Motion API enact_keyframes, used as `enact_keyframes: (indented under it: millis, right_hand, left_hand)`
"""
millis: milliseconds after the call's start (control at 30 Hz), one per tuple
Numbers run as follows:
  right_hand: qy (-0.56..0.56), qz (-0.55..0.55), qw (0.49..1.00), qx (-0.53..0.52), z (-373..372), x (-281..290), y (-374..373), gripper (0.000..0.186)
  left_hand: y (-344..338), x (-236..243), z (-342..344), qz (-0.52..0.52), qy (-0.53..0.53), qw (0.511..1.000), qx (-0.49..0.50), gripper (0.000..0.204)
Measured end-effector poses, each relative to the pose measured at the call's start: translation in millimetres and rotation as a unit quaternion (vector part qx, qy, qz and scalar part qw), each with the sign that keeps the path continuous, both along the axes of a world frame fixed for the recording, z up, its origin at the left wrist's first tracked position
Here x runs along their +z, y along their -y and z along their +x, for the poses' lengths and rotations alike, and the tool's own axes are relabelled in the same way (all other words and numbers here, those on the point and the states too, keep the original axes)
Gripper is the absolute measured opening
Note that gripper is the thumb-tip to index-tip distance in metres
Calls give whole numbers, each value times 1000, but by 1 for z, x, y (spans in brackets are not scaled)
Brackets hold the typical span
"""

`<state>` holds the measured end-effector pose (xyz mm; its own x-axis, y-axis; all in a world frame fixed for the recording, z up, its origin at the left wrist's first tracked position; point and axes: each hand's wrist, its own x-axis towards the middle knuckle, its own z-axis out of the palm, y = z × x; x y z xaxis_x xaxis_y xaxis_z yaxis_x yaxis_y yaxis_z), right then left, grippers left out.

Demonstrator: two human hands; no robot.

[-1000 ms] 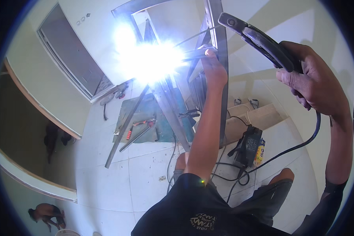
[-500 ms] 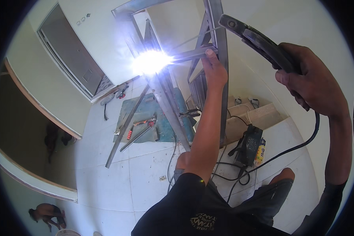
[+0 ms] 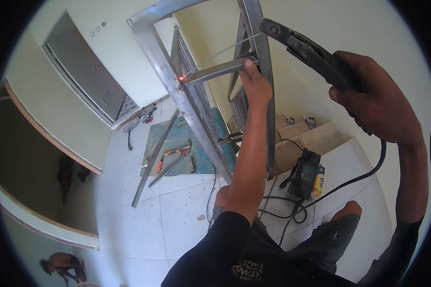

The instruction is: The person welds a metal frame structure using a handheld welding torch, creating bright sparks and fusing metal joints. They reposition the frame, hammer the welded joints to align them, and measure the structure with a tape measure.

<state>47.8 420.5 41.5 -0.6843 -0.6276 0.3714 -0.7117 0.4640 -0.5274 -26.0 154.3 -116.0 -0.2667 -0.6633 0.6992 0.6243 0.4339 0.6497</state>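
My right hand [image 3: 380,100] is wrapped round a black welding electrode holder [image 3: 316,55]. A thin welding rod [image 3: 225,49] runs from its jaw down to the left, its far end close to the joint. A small red-orange glow [image 3: 182,78] shows where a short metal crossbar [image 3: 218,71] meets the left upright of a grey metal frame [image 3: 151,43]. With my left hand [image 3: 257,86] I grip the crossbar near its right end, thumb on top, beside the right upright [image 3: 263,43].
A black welding machine [image 3: 303,174] with cables sits on the tiled floor by a yellow packet [image 3: 319,182]. A hammer [image 3: 177,149] and loose metal bars [image 3: 153,162] lie around a green mat [image 3: 208,167]. Steps [image 3: 321,136] rise behind. Another person [image 3: 64,265] bends at lower left.
The dazzling white welding arc at the joint has gone out, and a small glowing spot shows there. Both hands keep their grips; the view has shifted slightly.
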Motion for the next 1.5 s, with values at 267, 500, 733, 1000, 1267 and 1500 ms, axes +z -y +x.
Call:
enact_keyframes:
  millis: [267, 500, 733, 1000, 1267, 1500]
  right_hand:
    - [97, 8, 992, 79, -11, 6, 2, 51]
    - [-14, 0, 999, 44, -14, -1, 2, 46]
    - [15, 1, 1000, -13, 1, -3, 2, 50]
    - [-22, 19, 1000, -8, 1, -3, 1, 50]
    - [-13, 20, 1000, -13, 1, -6, 2, 50]
    - [24, 38, 999, 16, 0, 0, 4, 49]
  left_hand:
    - [6, -1, -4, -95, -6, 993, 63, 65]
    - [4, -1, -1, -22, 27, 999, -2, 73]
    - [1, 1, 1, -19, 0, 1000, -2, 79]
    - [1, 0, -3, 10, -15, 1000, -2, 72]
    - [-2, 2, -1, -13, -25, 1000, 3, 69]
    - [1, 5, 1, -44, -45, 996, -62, 63]
